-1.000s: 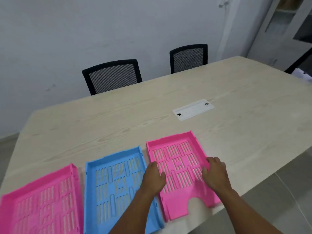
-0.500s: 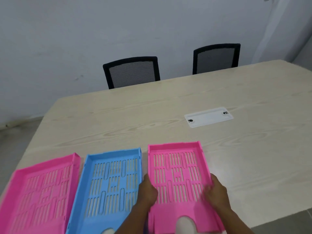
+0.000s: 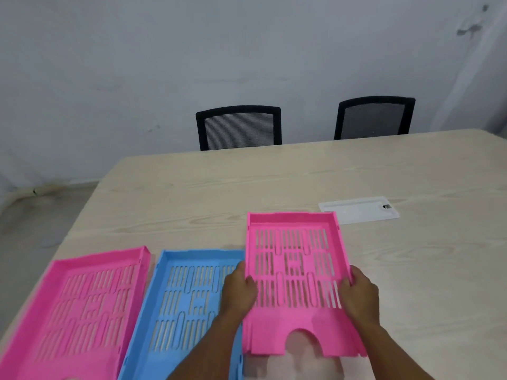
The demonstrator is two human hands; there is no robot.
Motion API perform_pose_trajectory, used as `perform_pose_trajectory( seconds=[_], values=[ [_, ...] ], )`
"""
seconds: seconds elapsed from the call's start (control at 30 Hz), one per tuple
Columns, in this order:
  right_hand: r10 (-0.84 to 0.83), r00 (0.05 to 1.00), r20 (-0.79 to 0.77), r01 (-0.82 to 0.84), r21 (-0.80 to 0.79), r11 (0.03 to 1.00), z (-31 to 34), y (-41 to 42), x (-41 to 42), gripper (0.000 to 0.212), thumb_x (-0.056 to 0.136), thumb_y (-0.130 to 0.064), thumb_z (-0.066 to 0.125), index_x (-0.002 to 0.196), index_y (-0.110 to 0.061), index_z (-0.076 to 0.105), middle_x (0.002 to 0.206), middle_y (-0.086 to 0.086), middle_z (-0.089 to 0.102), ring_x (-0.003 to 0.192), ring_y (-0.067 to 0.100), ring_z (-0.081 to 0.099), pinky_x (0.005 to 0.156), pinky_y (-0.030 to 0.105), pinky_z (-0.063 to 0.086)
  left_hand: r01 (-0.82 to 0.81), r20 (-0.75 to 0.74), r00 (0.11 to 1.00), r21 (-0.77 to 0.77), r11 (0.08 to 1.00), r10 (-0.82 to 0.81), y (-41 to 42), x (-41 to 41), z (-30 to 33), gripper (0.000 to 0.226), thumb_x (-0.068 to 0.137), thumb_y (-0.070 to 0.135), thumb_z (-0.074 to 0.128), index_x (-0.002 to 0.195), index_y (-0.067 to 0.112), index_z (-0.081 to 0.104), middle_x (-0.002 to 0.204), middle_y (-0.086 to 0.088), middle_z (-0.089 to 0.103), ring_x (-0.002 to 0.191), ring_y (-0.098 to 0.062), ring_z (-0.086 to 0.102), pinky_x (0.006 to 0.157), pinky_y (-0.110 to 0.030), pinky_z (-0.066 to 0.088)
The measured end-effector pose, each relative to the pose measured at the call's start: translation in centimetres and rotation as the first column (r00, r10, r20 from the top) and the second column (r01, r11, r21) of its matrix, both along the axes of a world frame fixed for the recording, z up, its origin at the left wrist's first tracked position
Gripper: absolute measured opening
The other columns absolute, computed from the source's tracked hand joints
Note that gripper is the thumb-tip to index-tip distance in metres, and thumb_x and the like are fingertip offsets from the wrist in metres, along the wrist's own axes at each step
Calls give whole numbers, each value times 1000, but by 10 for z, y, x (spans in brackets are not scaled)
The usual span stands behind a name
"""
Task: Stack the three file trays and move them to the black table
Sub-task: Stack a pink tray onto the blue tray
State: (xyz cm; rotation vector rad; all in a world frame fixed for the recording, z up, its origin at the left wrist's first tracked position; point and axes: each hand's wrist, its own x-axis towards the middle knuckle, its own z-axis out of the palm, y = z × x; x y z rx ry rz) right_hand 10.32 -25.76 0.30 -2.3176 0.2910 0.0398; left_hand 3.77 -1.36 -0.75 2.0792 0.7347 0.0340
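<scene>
Across the long pale wood-grain table [image 3: 301, 174]: three slotted plastic file trays in a row along the near edge. Farthest left, a pink slotted tray [image 3: 79, 305], flat. Beside it, a blue slotted tray [image 3: 186, 297], flat. On the right, a second pink slotted plastic tray [image 3: 296, 270], apparently raised off the table, its left edge over the blue one's right rim. Left hand [image 3: 238, 293] closed on its left wall, right hand [image 3: 359, 296] closed on its right wall. No black table in sight.

Likely risks: walls catching on the blue rim if lowered askew, jamming instead of nesting; thin plastic flexing and slipping from a side-only grip; blue tray nudged over the near table edge.
</scene>
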Motion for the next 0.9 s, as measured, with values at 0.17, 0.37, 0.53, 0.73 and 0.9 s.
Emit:
perform_pose_trajectory(
  seconds=[0.17, 0.37, 0.53, 0.73, 0.9],
  values=[
    [93, 995, 47, -93, -1, 996, 12, 46, 0, 17, 88, -3, 48, 87, -6, 65, 74, 17, 68, 66, 35, 62, 63, 36, 48, -96, 82, 992, 33, 995, 93, 41, -17, 17, 37, 87, 8, 48, 121, 15, 63, 103, -14, 74, 94, -32, 69, 82, -39, 56],
    [135, 988, 77, -134, -15, 991, 23, 99, -2, 14, 87, -5, 49, 78, -5, 60, 68, 14, 65, 62, 34, 61, 61, 39, 53, -109, 149, 984, 47, 993, 101, 97, -32, 27, 36, 83, 9, 47, 113, 16, 66, 94, -9, 76, 86, -29, 71, 78, -40, 57],
    [213, 977, 27, -213, -9, 977, 13, 145, -27, 14, 83, -6, 51, 74, -3, 61, 67, 15, 66, 63, 35, 64, 63, 43, 57, -139, 93, 987, 115, 984, 129, 150, -56, 15, 40, 83, 15, 44, 117, 16, 64, 100, -11, 75, 88, -32, 71, 79, -39, 57],
    [266, 961, -72, -263, 49, 964, -14, 192, -74, 15, 80, -13, 51, 72, -7, 62, 67, 10, 67, 61, 27, 66, 62, 44, 59, -175, -11, 984, 170, 970, 180, 201, -99, 7, 52, 90, 19, 48, 142, 22, 51, 114, -16, 74, 79, -31, 73, 77, -40, 60],
    [252, 966, -65, -247, 74, 966, -17, 214, -99, 14, 84, -7, 51, 76, -5, 63, 68, 9, 67, 59, 22, 64, 60, 40, 57, -170, -20, 985, 130, 977, 174, 217, -123, 5, 47, 93, 15, 46, 138, 23, 53, 93, -5, 77, 56, -22, 71, 57, -35, 60]
  ],
)
